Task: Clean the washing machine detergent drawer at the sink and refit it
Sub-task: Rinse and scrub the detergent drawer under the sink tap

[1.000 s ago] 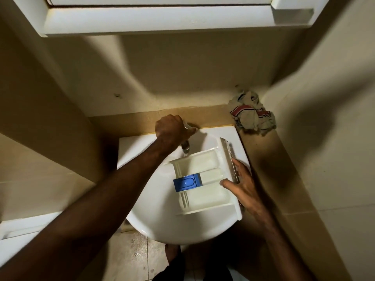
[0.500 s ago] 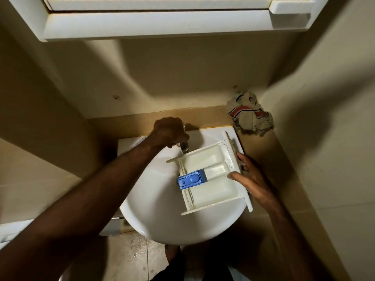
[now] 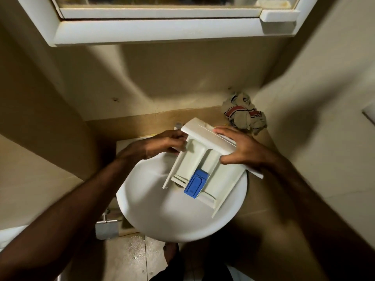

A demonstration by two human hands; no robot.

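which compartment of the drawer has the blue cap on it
The narrow middle compartment of the detergent drawer. The blue cap sits at its end nearest the person, between two wider, uncovered white compartments on either side.

White detergent drawer [image 3: 205, 159] with blue insert [image 3: 196, 184], tilted above white sink [image 3: 162, 216].

Both hands hold the white drawer [image 3: 205, 165] tilted over the sink [image 3: 162, 216], the left hand [image 3: 164, 145] at its left side, the right hand [image 3: 241, 149] on its front panel. A blue insert [image 3: 196, 184] sits in its middle compartment. A crumpled rag [image 3: 244, 116] lies on the ledge behind.
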